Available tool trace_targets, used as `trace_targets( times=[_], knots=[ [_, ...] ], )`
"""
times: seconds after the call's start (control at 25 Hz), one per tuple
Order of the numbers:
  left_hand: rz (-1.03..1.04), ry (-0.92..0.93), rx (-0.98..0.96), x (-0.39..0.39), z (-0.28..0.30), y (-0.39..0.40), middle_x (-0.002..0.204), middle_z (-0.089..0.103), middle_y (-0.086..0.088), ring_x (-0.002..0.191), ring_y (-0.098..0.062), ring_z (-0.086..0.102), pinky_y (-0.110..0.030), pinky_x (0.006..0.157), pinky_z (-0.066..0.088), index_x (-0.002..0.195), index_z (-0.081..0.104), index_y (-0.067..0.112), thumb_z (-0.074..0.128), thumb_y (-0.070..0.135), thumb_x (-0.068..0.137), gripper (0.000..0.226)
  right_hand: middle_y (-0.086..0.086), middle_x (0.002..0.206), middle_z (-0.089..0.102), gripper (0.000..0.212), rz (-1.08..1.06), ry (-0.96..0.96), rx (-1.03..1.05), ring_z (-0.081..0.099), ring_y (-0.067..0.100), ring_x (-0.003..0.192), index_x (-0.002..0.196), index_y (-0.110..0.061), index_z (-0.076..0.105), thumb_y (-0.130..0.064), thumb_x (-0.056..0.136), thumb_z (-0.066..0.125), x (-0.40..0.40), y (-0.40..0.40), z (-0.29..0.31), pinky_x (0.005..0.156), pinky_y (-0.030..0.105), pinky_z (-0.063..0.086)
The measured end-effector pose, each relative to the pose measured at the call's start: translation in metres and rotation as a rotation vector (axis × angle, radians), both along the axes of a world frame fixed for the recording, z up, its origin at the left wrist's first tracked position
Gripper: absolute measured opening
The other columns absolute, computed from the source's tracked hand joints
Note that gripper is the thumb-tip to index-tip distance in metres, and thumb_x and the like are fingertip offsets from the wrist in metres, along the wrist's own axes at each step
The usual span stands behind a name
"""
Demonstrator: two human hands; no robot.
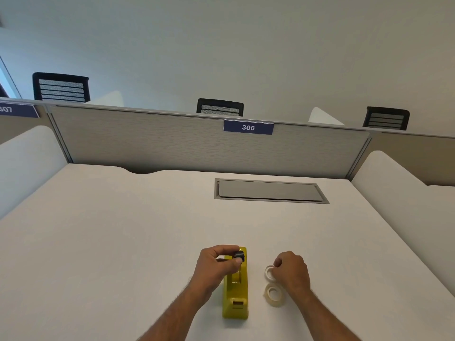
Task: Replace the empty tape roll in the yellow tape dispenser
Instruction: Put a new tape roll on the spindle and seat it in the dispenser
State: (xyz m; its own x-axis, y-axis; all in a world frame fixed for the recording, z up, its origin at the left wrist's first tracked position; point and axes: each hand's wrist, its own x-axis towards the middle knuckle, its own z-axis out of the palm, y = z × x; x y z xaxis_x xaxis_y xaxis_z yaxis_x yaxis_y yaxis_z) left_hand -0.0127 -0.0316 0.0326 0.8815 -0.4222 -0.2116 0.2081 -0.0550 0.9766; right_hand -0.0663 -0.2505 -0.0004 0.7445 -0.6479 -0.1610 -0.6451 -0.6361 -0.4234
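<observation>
The yellow tape dispenser (235,299) lies lengthwise on the white desk (123,242), its cutter end toward me. My left hand (216,265) pinches a small black hub (239,255) over the dispenser's far end. Right of the dispenser lie two tape rolls. The nearer one (274,294) is clear tape lying flat. The farther one (268,272) looks thinner and pale, and my right hand (293,273) has its fingers closed on it. Part of that roll is hidden under my fingers.
A grey cable hatch (270,190) is set into the desk beyond the dispenser. A grey partition (172,141) with a "306" label (248,127) closes the far edge. White side dividers (394,183) flank the desk, and black chair backs show behind the partition.
</observation>
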Motion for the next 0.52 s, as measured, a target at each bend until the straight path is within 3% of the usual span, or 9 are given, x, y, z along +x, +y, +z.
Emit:
trace_targets(
  times=[0.2,0.32,0.44,0.52],
  knots=[
    [0.014,-0.008,0.018,0.000,-0.001,0.000,0.094,0.079,0.006,0.091,-0.023,0.073,-0.033,0.078,0.062,0.093,0.079,0.028,0.083,0.011,0.075,0.025,0.000,0.092,0.074,0.019,0.010,-0.062,0.096,0.068,0.020,0.087,0.093,-0.018,0.074,-0.023,0.075,0.074,-0.003,-0.004,0.000,0.069,0.024,0.047],
    [0.034,-0.002,0.025,0.001,0.000,0.000,0.100,0.077,0.000,0.094,-0.024,0.072,-0.036,0.080,0.063,0.097,0.077,0.024,0.083,0.010,0.076,0.026,-0.008,0.080,0.069,0.024,0.036,-0.071,0.073,0.064,0.013,0.074,0.083,-0.025,0.066,-0.043,0.070,0.074,-0.013,-0.002,0.011,0.068,0.030,0.055],
    [0.047,0.008,0.006,0.001,-0.001,0.000,0.098,0.078,-0.001,0.092,-0.024,0.072,-0.030,0.072,0.062,0.097,0.078,0.022,0.082,0.008,0.076,0.025,-0.011,0.077,0.063,0.051,0.119,0.144,-0.023,0.057,0.008,0.065,0.079,-0.029,0.052,-0.072,0.055,0.063,-0.023,0.006,0.017,0.054,0.028,0.046],
    [0.052,0.012,-0.003,-0.001,-0.001,-0.001,0.094,0.079,0.003,0.088,-0.021,0.073,-0.024,0.066,0.059,0.095,0.078,0.022,0.082,0.007,0.076,0.024,-0.007,0.092,0.066,0.076,0.142,0.247,-0.060,0.059,0.013,0.075,0.093,-0.026,0.053,-0.085,0.046,0.057,-0.028,0.015,0.014,0.059,0.027,0.043]
  ],
)
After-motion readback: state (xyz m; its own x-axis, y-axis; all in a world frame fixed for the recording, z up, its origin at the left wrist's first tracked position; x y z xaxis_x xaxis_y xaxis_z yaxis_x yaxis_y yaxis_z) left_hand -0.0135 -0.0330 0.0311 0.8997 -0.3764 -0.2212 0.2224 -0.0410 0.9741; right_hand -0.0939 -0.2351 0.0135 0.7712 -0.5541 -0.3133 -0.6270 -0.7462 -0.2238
